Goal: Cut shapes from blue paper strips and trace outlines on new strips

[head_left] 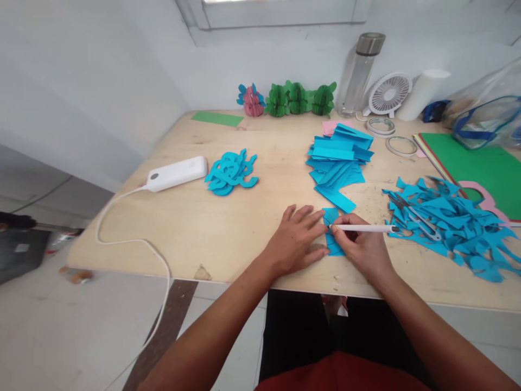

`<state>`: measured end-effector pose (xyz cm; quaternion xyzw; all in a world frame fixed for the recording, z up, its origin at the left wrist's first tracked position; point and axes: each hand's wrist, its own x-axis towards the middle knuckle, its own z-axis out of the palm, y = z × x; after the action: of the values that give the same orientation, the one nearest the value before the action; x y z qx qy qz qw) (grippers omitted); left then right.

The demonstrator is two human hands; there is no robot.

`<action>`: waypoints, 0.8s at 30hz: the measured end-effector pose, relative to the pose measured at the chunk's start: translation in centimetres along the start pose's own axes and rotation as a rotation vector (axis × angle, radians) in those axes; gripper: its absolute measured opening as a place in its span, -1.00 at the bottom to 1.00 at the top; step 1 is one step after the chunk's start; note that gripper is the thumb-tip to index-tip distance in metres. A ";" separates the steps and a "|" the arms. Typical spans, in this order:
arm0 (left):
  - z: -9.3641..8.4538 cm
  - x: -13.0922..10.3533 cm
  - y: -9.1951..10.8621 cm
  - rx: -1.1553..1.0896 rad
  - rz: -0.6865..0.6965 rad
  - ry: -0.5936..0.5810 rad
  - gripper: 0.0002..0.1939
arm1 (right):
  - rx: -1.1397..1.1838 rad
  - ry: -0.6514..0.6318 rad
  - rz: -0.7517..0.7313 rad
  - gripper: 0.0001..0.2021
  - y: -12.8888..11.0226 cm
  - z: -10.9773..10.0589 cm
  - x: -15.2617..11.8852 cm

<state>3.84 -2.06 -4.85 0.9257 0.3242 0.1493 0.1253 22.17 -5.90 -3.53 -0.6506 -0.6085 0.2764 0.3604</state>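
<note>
On the table's near side, a small piece of blue paper (334,248) lies under both hands. My left hand (296,237) rests flat on its left edge with the fingers spread. A white pen (372,228) is gripped in my right hand (362,247), its tip touching the paper and its back end pointing right. Dark curved lines show on the paper, partly covered by my fingers. Just beyond sits a stack of folded blue paper pieces (336,157). To the left is a small pile of cut curved blue shapes (230,172).
Blue scraps (472,228) with a cutter (423,224) among them lie at right, beside green sheets (488,168). Tape rolls (381,126), a bottle (358,79), a fan (391,93) and paper figures (297,99) line the back. A white power bank (179,172) trails a cable at left.
</note>
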 end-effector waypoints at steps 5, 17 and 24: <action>0.0 0.0 0.0 -0.006 0.000 -0.006 -0.62 | -0.006 0.000 0.006 -0.80 0.1 0.0 0.1; -0.2 0.0 0.0 -0.021 0.001 -0.009 -0.66 | 0.227 0.096 0.041 -0.81 0.3 -0.1 0.2; -0.3 0.0 0.4 -0.025 -0.017 0.002 -0.66 | 0.112 0.127 -0.096 -0.75 1.5 -1.2 -1.2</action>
<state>3.97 -2.34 -4.40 0.9211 0.3302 0.1532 0.1379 23.85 -7.28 -4.14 -0.6157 -0.5987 0.2505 0.4469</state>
